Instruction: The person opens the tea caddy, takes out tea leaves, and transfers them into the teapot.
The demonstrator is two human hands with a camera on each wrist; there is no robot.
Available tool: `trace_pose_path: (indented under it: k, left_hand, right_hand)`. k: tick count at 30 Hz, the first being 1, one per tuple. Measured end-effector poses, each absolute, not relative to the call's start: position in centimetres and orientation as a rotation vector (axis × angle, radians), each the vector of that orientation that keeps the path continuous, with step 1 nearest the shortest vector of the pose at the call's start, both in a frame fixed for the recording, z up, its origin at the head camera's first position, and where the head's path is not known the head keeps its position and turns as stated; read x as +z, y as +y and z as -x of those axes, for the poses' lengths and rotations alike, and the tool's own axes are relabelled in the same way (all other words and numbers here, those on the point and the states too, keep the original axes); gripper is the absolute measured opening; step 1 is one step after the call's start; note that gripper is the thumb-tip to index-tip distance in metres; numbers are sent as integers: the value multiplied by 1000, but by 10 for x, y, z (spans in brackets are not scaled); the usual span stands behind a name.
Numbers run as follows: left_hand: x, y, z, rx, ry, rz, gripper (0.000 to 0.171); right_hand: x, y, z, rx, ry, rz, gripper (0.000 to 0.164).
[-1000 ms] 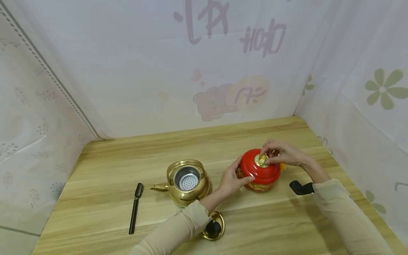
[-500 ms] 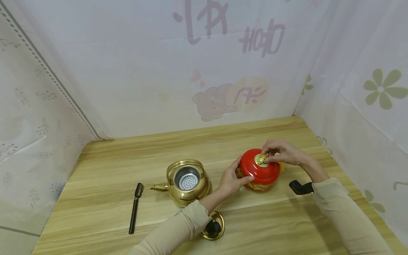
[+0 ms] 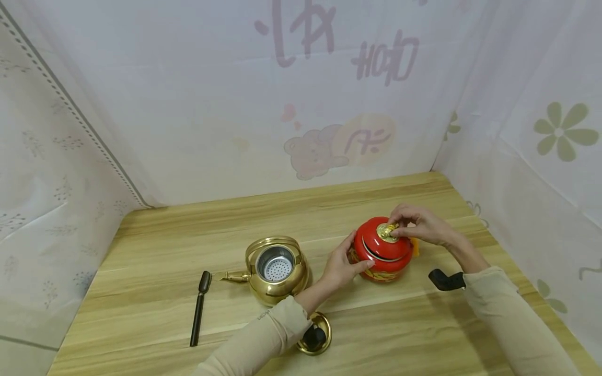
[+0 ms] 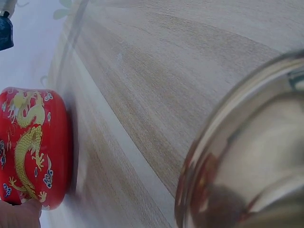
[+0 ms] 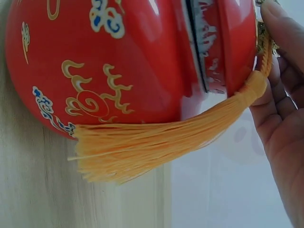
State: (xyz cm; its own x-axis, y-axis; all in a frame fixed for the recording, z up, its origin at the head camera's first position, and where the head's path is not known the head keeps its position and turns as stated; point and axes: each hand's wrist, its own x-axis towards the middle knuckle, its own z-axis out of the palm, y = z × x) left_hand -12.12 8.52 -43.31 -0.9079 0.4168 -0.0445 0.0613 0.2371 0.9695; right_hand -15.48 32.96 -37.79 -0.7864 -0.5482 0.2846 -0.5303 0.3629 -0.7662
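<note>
A red jar [image 3: 386, 273] with a gold dragon pattern stands upright on the wooden table. My left hand [image 3: 340, 265] holds its left side, thumb at the front and fingers round the back; the left wrist view catches only part of that hand. With thumb and fingers, my right hand [image 3: 423, 225] pinches the gold knob [image 3: 388, 231] of the red lid [image 3: 373, 241]. The lid sits tilted, its near edge raised, leaving a dark gap above the jar's rim. From the knob hangs an orange-yellow tassel [image 5: 166, 137], seen down the jar's side in the right wrist view.
Left of the jar stands a gold teapot [image 3: 268, 284], uncovered, with a perforated metal strainer inside. A round gold lid [image 3: 327, 339] lies by the left forearm, partly covered by the black wrist camera [image 3: 314, 337]. At far left is a dark slender scoop [image 3: 198, 310]. Fabric walls enclose the table.
The lid was seated on the jar; now its near edge has lifted and a gap shows. My right hand has tipped the knob slightly, while the left hand stays in place.
</note>
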Motion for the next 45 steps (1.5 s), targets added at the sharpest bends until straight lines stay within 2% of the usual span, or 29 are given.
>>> trace_pose_path:
  k: [15, 23, 34, 45]
  left_hand:
    - [-436, 84, 121, 1765, 2220, -467, 79]
    - [-436, 83, 122, 1769, 2232, -484, 80]
    - [-436, 84, 122, 1762, 2239, -506, 80]
    - [-436, 85, 121, 1770, 2209, -487, 80]
  right_hand:
    - [-370, 357, 124, -1479, 2835, 838, 23]
    - [-384, 389, 106, -1428, 3021, 500, 17]
    - [-424, 414, 95, -1246, 3131, 288, 10]
    - [-440, 416, 87, -1232, 3156, 135, 13]
